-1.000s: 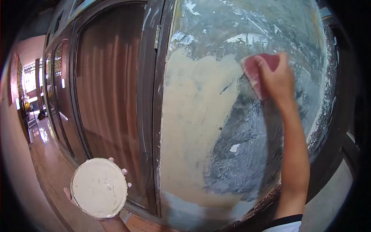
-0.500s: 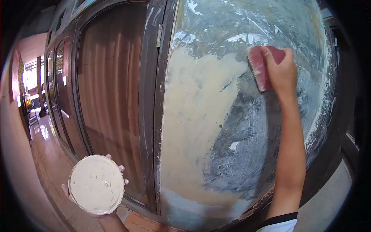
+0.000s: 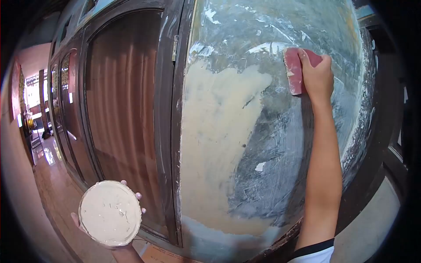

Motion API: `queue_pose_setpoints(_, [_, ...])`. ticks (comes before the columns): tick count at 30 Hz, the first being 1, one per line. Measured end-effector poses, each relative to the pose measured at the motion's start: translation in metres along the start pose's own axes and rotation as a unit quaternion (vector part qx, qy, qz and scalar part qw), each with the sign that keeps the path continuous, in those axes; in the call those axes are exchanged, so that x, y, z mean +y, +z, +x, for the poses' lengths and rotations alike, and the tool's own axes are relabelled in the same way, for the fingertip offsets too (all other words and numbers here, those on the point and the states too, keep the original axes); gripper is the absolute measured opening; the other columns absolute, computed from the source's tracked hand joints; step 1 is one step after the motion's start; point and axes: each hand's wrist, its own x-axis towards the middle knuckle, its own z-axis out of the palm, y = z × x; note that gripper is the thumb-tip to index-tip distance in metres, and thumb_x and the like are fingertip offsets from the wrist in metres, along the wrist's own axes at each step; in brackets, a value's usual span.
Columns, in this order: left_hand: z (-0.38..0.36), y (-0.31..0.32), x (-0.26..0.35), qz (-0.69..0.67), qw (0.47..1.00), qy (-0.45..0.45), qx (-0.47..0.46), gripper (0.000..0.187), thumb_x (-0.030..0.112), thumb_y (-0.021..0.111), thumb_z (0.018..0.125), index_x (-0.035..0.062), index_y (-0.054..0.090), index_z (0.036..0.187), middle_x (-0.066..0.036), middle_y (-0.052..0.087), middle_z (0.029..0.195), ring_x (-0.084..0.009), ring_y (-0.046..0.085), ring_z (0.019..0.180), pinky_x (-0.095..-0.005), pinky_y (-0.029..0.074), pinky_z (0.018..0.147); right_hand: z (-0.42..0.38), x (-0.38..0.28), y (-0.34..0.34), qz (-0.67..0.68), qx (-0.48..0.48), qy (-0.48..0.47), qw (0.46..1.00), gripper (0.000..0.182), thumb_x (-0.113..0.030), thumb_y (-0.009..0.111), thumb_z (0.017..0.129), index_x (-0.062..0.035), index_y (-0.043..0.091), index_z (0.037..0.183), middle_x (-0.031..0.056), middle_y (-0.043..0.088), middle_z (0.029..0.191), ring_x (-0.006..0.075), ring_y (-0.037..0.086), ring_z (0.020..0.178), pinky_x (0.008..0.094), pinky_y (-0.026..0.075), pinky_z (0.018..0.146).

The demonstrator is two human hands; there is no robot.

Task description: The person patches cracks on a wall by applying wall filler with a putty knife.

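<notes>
My right hand [image 3: 319,76] grips a dark pink flat scraper [image 3: 294,72], thumb on its face, with cream residue along its left edge. The scraper is up at the wall panel [image 3: 280,175], just right of a cream putty patch [image 3: 215,131] that covers the panel's left part. Grey-blue, streaked surface shows around and below the scraper. At the lower left my left hand [image 3: 138,202] holds up a round container of putty [image 3: 109,213] from beneath, its fingertips showing at the right rim and the thumb at the left. The cream putty fills it near the rim.
A dark wooden frame with a hinge [image 3: 175,48] borders the panel on the left. Beside it is a glazed door with a brown curtain [image 3: 123,96]. Shiny tiled floor [image 3: 52,175] runs back at far left. An orange-brown sheet [image 3: 160,255] lies at the bottom.
The scraper has left the edge of the putty patch and sits slightly right of it, turned more upright. The view has shifted a little; the left hand still holds the container.
</notes>
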Motion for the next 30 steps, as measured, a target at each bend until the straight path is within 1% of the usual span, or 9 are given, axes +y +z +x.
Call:
queue_pose_setpoints(4, [0.000, -0.004, 0.001, -0.016, 1.000, -0.007, -0.001, 0.107, 0.082, 0.050, 0.083, 0.0044, 0.037, 0.155, -0.037, 0.029, 0.155, -0.0721, 0.038, 0.126, -0.0858, 0.040, 0.091, -0.080, -0.029, 0.009, 0.034, -0.176, -0.110, 0.978, 0.059, -0.058, 0.069, 0.090, -0.0030, 0.058, 0.107, 0.0176, 0.069, 0.097, 0.0403, 0.069, 0.090, 0.0497, 0.054, 0.076])
queue_pose_setpoints(5, [0.000, -0.001, -0.001, -0.030, 0.999, -0.012, 0.007, 0.107, 0.082, 0.050, 0.082, 0.0046, 0.038, 0.155, -0.038, 0.030, 0.154, -0.0723, 0.040, 0.125, -0.0858, 0.041, 0.090, -0.118, -0.027, 0.023, 0.002, -0.157, -0.288, 0.945, 0.057, -0.059, 0.071, 0.087, -0.0051, 0.060, 0.102, 0.0122, 0.066, 0.091, 0.0363, 0.068, 0.083, 0.0488, 0.054, 0.071])
queue_pose_setpoints(8, [0.006, -0.010, -0.008, 0.035, 0.996, -0.026, -0.073, 0.104, 0.083, 0.050, 0.082, 0.0081, 0.040, 0.154, -0.039, 0.034, 0.152, -0.0731, 0.042, 0.122, -0.0862, 0.042, 0.086, -0.188, -0.028, 0.035, -0.050, -0.244, -0.437, 0.865, 0.044, -0.055, 0.069, 0.088, -0.0120, 0.061, 0.095, 0.0051, 0.061, 0.087, 0.0254, 0.067, 0.079, 0.0435, 0.054, 0.062])
queue_pose_setpoints(11, [0.003, 0.001, -0.013, -0.008, 0.999, -0.041, -0.020, 0.101, 0.085, 0.048, 0.082, 0.0134, 0.044, 0.153, -0.040, 0.036, 0.150, -0.0743, 0.043, 0.119, -0.0853, 0.044, 0.083, -0.112, -0.013, 0.043, -0.057, -0.161, -0.344, 0.923, 0.050, -0.056, 0.069, 0.089, -0.0078, 0.060, 0.101, 0.0104, 0.064, 0.096, 0.0342, 0.066, 0.088, 0.0503, 0.052, 0.064])
queue_pose_setpoints(13, [0.004, -0.003, -0.012, -0.011, 0.999, -0.043, -0.032, 0.103, 0.087, 0.045, 0.081, 0.0136, 0.044, 0.153, -0.039, 0.036, 0.150, -0.0741, 0.043, 0.117, -0.0840, 0.046, 0.081, -0.033, -0.021, 0.000, -0.055, -0.121, -0.056, 0.990, 0.054, -0.053, 0.069, 0.092, -0.0035, 0.058, 0.110, 0.0213, 0.070, 0.104, 0.0413, 0.069, 0.094, 0.0516, 0.053, 0.079])
queue_pose_setpoints(15, [0.001, -0.007, -0.010, 0.006, 0.999, -0.036, -0.039, 0.103, 0.087, 0.044, 0.080, 0.0144, 0.044, 0.153, -0.039, 0.035, 0.150, -0.0742, 0.043, 0.118, -0.0847, 0.045, 0.080, 0.020, 0.027, -0.004, -0.017, 0.053, 0.023, 0.998, 0.058, -0.052, 0.074, 0.088, -0.0022, 0.059, 0.114, 0.0241, 0.072, 0.098, 0.0405, 0.071, 0.093, 0.0486, 0.054, 0.079])
queue_pose_setpoints(24, [0.004, -0.005, -0.036, 0.065, 0.987, -0.082, -0.126, 0.099, 0.086, 0.045, 0.081, 0.0205, 0.042, 0.154, -0.039, 0.031, 0.154, -0.0754, 0.038, 0.123, -0.0885, 0.039, 0.087, -0.127, -0.035, 0.026, 0.009, -0.299, -0.295, 0.907, 0.052, -0.055, 0.068, 0.091, -0.0069, 0.056, 0.107, 0.0199, 0.068, 0.093, 0.0412, 0.069, 0.087, 0.0519, 0.055, 0.076])
queue_pose_setpoints(27, [-0.002, -0.007, -0.046, 0.007, 0.987, -0.095, -0.131, 0.096, 0.085, 0.046, 0.081, 0.0221, 0.045, 0.153, -0.038, 0.032, 0.154, -0.0747, 0.038, 0.124, -0.0880, 0.038, 0.090, -0.060, -0.026, 0.036, -0.057, -0.104, -0.251, 0.961, 0.055, -0.057, 0.065, 0.093, -0.0048, 0.055, 0.109, 0.0197, 0.069, 0.094, 0.0411, 0.069, 0.089, 0.0541, 0.054, 0.079])
queue_pose_setpoints(30, [-0.011, -0.014, -0.052, -0.016, 0.989, -0.099, -0.112, 0.097, 0.087, 0.047, 0.080, 0.0229, 0.047, 0.153, -0.038, 0.032, 0.155, -0.0737, 0.038, 0.126, -0.0869, 0.038, 0.091, 0.033, 0.003, -0.001, 0.015, -0.029, 0.026, 0.999, 0.066, -0.058, 0.070, 0.089, 0.0019, 0.057, 0.114, 0.0271, 0.071, 0.106, 0.0402, 0.070, 0.101, 0.0482, 0.054, 0.086])
